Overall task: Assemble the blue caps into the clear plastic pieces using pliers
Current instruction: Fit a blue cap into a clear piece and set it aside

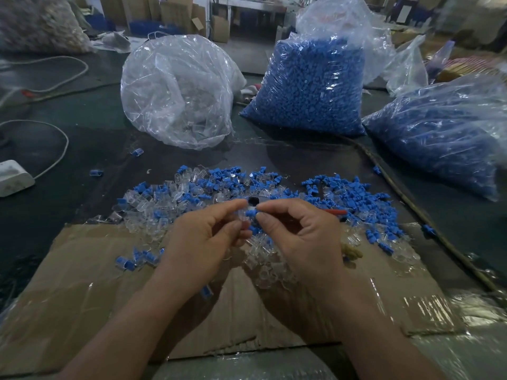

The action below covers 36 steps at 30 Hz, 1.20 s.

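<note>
My left hand [204, 238] pinches a clear plastic piece [242, 216] between thumb and fingers. My right hand [300, 237] pinches a blue cap [251, 213] and holds it against the clear piece's open end. Both hands hover over a mixed pile of blue caps and clear pieces [192, 196] that spreads across the table and the cardboard sheet. Pliers lie behind my hands: their dark head [252, 200] shows above my fingertips, and a red handle [336, 212] sticks out to the right. Several joined pieces [129, 261] lie on the cardboard at the left.
A taped cardboard sheet [109, 297] covers the near table. Behind the pile stand a nearly empty clear bag [178, 91] and two bags full of blue caps [312, 86] [444, 133]. A white power strip [12, 178] with its cable lies at the left; a cord [411, 207] runs along the right.
</note>
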### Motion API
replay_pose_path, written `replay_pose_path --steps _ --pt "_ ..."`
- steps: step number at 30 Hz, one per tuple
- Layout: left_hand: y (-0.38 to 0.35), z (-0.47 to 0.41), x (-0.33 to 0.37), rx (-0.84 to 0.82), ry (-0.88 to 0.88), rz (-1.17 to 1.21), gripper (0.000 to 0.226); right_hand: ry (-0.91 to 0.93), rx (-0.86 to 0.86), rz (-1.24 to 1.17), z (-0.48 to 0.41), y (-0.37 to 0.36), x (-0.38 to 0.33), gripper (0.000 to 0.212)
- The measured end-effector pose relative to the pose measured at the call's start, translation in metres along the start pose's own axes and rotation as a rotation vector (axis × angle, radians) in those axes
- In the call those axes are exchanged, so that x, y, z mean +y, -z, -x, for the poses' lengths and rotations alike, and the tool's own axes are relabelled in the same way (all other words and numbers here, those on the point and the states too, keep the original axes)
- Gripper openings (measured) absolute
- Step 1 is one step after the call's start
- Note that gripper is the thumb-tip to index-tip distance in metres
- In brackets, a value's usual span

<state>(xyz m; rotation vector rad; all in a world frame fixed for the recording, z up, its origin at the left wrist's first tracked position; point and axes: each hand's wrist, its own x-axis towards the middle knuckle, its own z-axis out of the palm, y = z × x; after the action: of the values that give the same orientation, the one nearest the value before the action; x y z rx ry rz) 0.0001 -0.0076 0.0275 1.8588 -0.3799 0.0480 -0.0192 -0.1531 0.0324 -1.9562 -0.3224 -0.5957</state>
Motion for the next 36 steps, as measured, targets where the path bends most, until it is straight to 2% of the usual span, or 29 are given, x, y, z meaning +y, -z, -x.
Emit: replay_pose_path --steps 5,11,13,17,32,36 --pt "-0.002 0.0 0.002 0.05 0.053 0.145 0.023 0.035 0.005 0.07 0.0 -0.004 0.001 0.014" --pt "-0.006 0.006 0.006 0.091 -0.005 0.119 0.025 0.149 0.071 0.242 0.001 -0.008 0.0 0.008" --pt "-0.006 0.006 0.007 0.103 -0.017 0.109 0.028 0.094 0.02 0.192 0.001 -0.006 -0.002 0.01" --pt "-0.003 0.005 0.007 0.094 -0.014 0.073 0.028 -0.178 -0.138 -0.162 0.0 0.001 -0.004 0.023" --pt "0.001 0.005 0.007 0.037 -0.019 0.063 0.018 -0.211 -0.211 -0.228 -0.001 0.004 -0.003 0.02" --pt "0.005 0.001 0.005 0.024 0.107 0.222 0.009 -0.158 -0.252 -0.195 -0.001 0.002 -0.002 0.028"
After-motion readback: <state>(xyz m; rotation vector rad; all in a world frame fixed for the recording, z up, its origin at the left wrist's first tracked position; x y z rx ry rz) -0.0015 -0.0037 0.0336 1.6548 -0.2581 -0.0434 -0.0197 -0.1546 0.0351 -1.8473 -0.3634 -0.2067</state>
